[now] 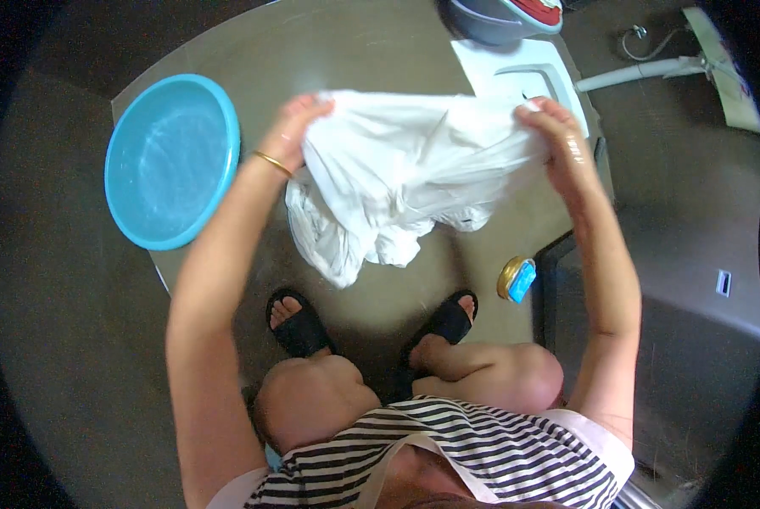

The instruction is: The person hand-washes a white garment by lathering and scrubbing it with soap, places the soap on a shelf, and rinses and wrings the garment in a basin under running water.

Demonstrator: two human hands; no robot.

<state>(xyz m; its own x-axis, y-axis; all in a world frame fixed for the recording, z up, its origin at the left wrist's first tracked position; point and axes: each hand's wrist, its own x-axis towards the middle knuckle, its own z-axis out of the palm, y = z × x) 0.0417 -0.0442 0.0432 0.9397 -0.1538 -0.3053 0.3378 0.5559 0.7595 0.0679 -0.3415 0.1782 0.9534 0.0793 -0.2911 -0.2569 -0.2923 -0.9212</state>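
A: Grip?
B: Left hand (295, 127), right hand (560, 136) each pinching an upper corner of the white cloth (405, 161), above the floor (380, 297). Wide hold likely keeps it spread.
A: Turquoise basin (173, 161)?
B: Left, probably for reach.

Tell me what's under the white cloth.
Below the white cloth, held by the left hand and right hand, bunched white fabric shows, perhaps part of it. What the cloth covers cannot be seen.

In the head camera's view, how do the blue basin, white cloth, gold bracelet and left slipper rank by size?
As they look, largest to smallest:
1. White cloth
2. Blue basin
3. Left slipper
4. Gold bracelet
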